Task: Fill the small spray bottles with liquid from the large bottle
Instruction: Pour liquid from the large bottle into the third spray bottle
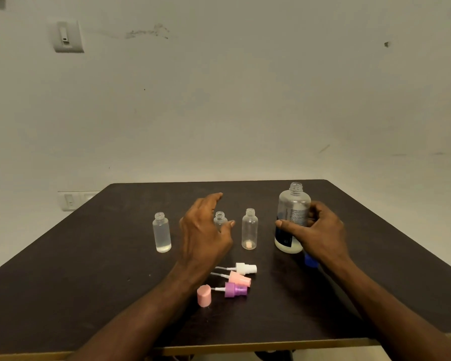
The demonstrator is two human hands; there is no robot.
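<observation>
The large bottle (292,220), uncapped and upright on the desk (89,269), was clasped by the right grip (320,230), fingers curled round its body, presumably ready for lifting and pouring. The left grip (206,227) was spread apart, hovering around the middle small bottle (220,220), probably to steady it. Left of it stood a filled bottle (162,233); between the grips, an empty one (249,229)

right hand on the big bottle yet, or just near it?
Touching. The head view shows the right hand wrapped around the large bottle, thumb pressed across its front and fingers curled behind it, while the bottle stands upright on the table.
</observation>
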